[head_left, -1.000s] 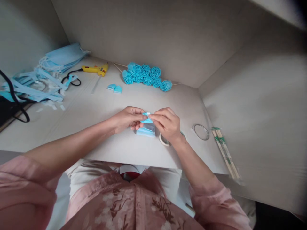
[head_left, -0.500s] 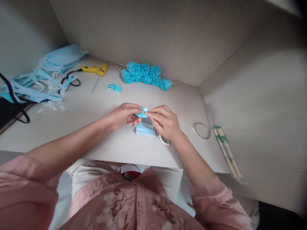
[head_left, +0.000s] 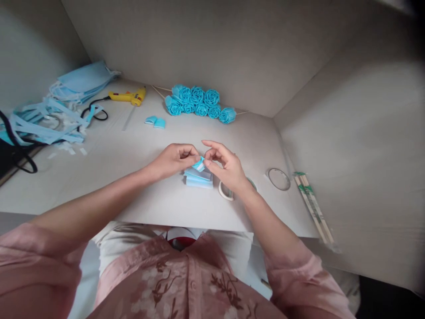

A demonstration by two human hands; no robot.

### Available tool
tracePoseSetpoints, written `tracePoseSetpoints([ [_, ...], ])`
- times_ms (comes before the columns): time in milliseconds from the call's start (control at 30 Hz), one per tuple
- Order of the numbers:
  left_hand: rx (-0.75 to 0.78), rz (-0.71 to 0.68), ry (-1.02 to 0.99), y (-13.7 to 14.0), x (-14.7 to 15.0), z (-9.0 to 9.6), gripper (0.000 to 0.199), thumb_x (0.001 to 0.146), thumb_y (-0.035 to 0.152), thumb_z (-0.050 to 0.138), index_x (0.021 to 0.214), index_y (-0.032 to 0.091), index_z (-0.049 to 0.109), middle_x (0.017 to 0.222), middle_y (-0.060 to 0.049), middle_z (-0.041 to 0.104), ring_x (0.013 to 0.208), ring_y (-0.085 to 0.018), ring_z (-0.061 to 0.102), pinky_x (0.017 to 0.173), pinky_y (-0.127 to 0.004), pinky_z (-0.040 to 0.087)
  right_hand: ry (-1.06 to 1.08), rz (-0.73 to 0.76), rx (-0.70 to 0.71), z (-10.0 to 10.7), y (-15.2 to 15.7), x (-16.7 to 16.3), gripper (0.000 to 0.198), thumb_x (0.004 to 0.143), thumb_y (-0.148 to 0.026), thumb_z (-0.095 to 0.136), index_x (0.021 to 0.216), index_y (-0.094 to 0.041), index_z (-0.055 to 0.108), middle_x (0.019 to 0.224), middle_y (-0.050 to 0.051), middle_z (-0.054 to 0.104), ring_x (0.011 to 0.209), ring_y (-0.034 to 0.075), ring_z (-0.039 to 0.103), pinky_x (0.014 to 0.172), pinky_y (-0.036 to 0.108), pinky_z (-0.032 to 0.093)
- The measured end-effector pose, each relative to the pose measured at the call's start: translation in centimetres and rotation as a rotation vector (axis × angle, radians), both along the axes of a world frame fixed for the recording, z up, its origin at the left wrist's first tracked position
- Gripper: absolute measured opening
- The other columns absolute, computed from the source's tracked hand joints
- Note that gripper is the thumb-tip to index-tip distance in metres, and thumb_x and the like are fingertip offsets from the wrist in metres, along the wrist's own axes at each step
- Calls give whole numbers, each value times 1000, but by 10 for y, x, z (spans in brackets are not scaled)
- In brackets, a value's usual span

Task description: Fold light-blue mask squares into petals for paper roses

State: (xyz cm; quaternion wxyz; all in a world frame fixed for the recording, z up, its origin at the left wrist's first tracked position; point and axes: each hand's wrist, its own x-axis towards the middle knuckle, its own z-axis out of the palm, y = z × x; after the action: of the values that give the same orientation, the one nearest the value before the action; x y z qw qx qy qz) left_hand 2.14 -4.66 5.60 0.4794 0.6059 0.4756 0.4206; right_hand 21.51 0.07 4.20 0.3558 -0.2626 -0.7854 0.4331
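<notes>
A small folded piece of blue mask fabric (head_left: 199, 165) with a white strip on it is held up between both hands. My left hand (head_left: 174, 159) pinches it from the left with thumb and fingers. From the other side, the thumb and curled fingers of my right hand (head_left: 229, 167) close at its edge, while the index finger sticks out above. Just below lies a stack of cut light-blue fabric strips (head_left: 198, 180). Beside my right wrist rests a roll of white tape (head_left: 226, 193), partly covered by the hand.
Blue fabric roses (head_left: 202, 109) on sticks lie at the back. Two folded blue pieces (head_left: 155, 122), a yellow glue gun (head_left: 128, 96), face masks (head_left: 81, 82) and tangled offcuts (head_left: 46, 124) sit leftward. A clear tape roll (head_left: 279, 179) and packaged sticks (head_left: 314, 208) are at right.
The blue fabric piece has tilted and come slightly lower. My right index finger has lifted off it and now points up, with the thumb at the edge.
</notes>
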Motion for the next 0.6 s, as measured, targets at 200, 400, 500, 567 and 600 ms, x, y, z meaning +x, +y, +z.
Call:
tracePoseSetpoints([
  [200, -23, -12, -70, -2, 7, 0, 32, 76, 46, 65, 81, 15, 58, 67, 2, 54, 59, -10, 49, 54, -21, 39, 122, -62, -36, 0, -4, -6, 43, 88, -30, 60, 130, -24, 53, 85, 0, 57, 80, 13, 57, 80, 28, 48],
  [400, -51, 73, -134, -1, 10, -3, 31, 70, 41, 72, 76, 15, 57, 63, 4, 51, 55, -8, 44, 53, -21, 36, 160, -103, -55, -4, -2, -8, 46, 89, -36, 60, 132, -22, 52, 86, 0, 56, 80, 13, 56, 75, 27, 49],
  [500, -51, 113, -143, 0, 8, -4, 29, 69, 40, 71, 74, 16, 56, 60, 5, 49, 51, -8, 41, 50, -21, 34, 129, -84, -104, -4, -1, -6, 46, 88, -38, 60, 131, -22, 53, 89, 1, 57, 84, 14, 57, 77, 28, 50],
  [567, -39, 111, -127, 1, 7, -5, 28, 70, 40, 70, 73, 16, 55, 61, 4, 49, 53, -8, 42, 51, -21, 35, 117, -75, -112, -4, 1, -4, 46, 88, -38, 60, 131, -22, 53, 89, 2, 58, 85, 14, 58, 78, 28, 50],
  [600, -31, 103, -109, 1, 7, -6, 28, 70, 39, 70, 73, 16, 55, 62, 4, 50, 54, -8, 43, 52, -21, 35, 115, -76, -110, -3, 2, -3, 47, 88, -38, 60, 131, -21, 53, 89, 1, 58, 84, 14, 58, 78, 28, 50],
])
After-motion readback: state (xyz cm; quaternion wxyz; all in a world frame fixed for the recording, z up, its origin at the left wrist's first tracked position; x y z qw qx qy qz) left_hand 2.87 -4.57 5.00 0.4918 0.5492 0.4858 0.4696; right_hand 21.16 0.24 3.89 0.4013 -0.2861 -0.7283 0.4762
